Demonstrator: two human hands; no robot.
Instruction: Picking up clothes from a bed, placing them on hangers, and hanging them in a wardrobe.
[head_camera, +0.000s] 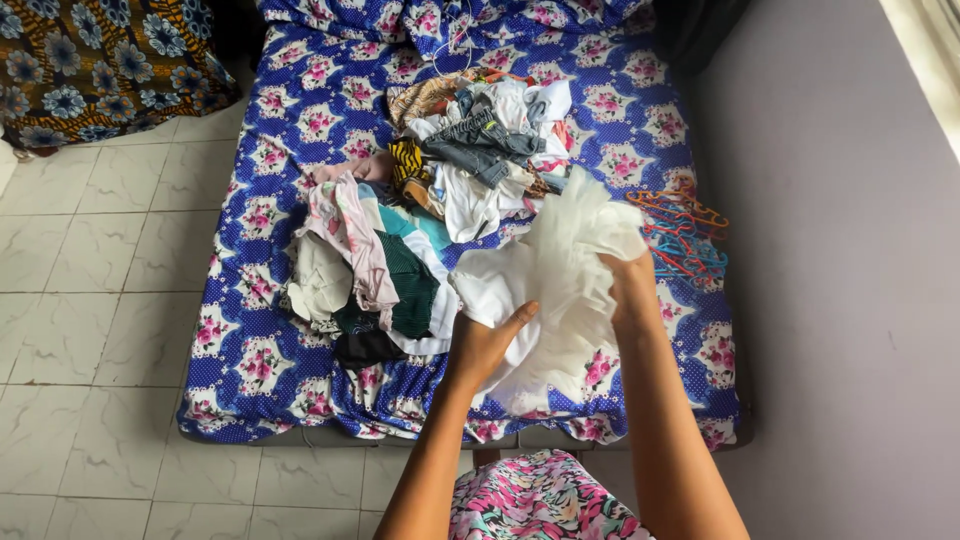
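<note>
A white sheer garment (565, 270) hangs bunched over the near right part of a mattress with a blue floral sheet (260, 290). My left hand (485, 345) grips its lower left part, fingers curled into the cloth. My right hand (630, 280) holds its upper right part, mostly hidden by the fabric. Behind the garment lies a heap of mixed clothes (430, 210), with a pair of blue jeans (480, 145) on top.
Coloured plastic hangers (685, 235) lie on the sheet near the grey wall (850, 280) on the right. White tiled floor (100, 300) runs along the left. A dark patterned cloth (90, 55) sits at the top left. My floral skirt (535, 500) shows below.
</note>
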